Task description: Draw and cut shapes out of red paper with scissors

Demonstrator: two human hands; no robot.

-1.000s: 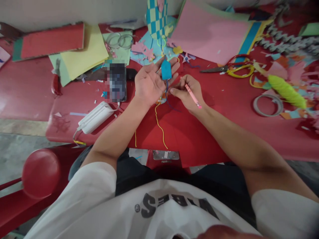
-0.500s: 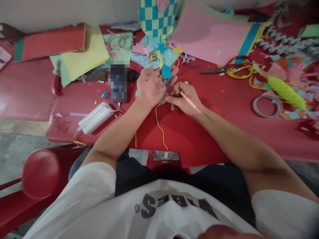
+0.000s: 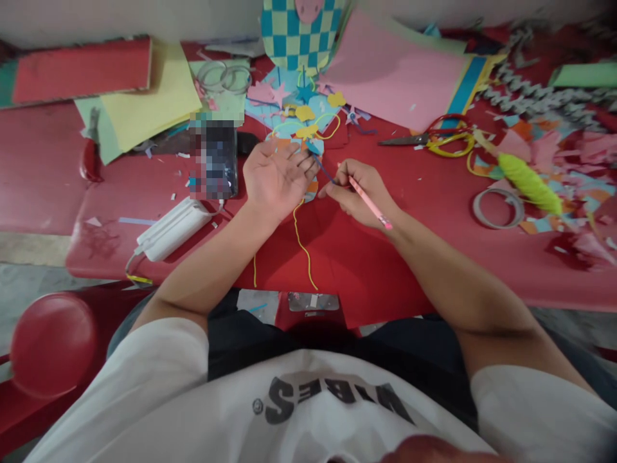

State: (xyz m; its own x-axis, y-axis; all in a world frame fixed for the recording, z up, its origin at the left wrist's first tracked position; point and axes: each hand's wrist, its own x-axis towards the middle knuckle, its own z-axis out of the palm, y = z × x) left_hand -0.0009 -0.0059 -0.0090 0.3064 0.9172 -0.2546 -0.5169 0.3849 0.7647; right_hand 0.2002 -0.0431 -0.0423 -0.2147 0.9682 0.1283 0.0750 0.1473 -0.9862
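My left hand [image 3: 274, 175] lies palm up on the red table [image 3: 385, 257], its fingers curled over a small blue paper cutout [image 3: 313, 148] of which only a corner shows. A dark blue thread [image 3: 326, 172] runs from that cutout to my right hand [image 3: 359, 193]. The right hand pinches the thread between thumb and forefinger and also holds a pink pencil [image 3: 370, 203] that slants back over the wrist. A yellow string [image 3: 301, 241] trails from under the left hand toward the table's near edge.
A phone [image 3: 216, 161] and a white power bank [image 3: 171, 228] lie left of my hands. Scissors [image 3: 424, 136], a yellow-green yarn spool [image 3: 527, 180] and a tape ring [image 3: 496, 207] sit to the right. Coloured paper sheets [image 3: 395, 71], cutouts and a checkered woven piece [image 3: 299, 32] fill the back.
My left hand's fingers have curled in over the blue cutout, which lay open on the palm before. The right hand has drawn the thread toward me. The view has shifted a little.
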